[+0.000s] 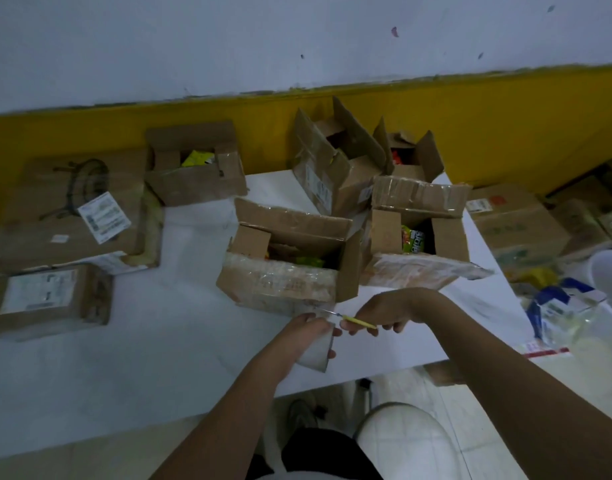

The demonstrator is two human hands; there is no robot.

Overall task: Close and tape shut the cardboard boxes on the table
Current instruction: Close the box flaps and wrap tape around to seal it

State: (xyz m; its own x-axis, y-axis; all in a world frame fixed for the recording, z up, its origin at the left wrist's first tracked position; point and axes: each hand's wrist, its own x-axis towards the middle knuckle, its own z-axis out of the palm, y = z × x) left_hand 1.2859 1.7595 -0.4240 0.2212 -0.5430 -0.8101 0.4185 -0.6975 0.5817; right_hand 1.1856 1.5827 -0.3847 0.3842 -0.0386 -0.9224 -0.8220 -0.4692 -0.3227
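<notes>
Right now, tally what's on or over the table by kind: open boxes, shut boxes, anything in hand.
Open boxes: 5
Shut boxes: 2
Tape roll, in left hand: 1
Yellow-handled tool, in right hand: 1
Total: 9

- Wall [228,39], 12 o'clock: white, a few dark specks.
- Yellow band [505,109] below it, running 9 to 3 o'clock; the seam with the white is ragged and chipped.
- Brown carton [515,223], 3 o'clock, low down: white label and red mark on top (green print on its side, unreadable).
- White round container [609,271], 3 o'clock, cut by the frame edge.
- Crumpled blue-and-white plastic packaging [560,303], 4 o'clock, just beside the container.
- Tiled floor [470,410], pale, 5 to 6 o'clock.
- White round stool [408,441], 6 o'clock, dark rim.
- Grey shoe [301,414], 6 o'clock, near the stool.
</notes>
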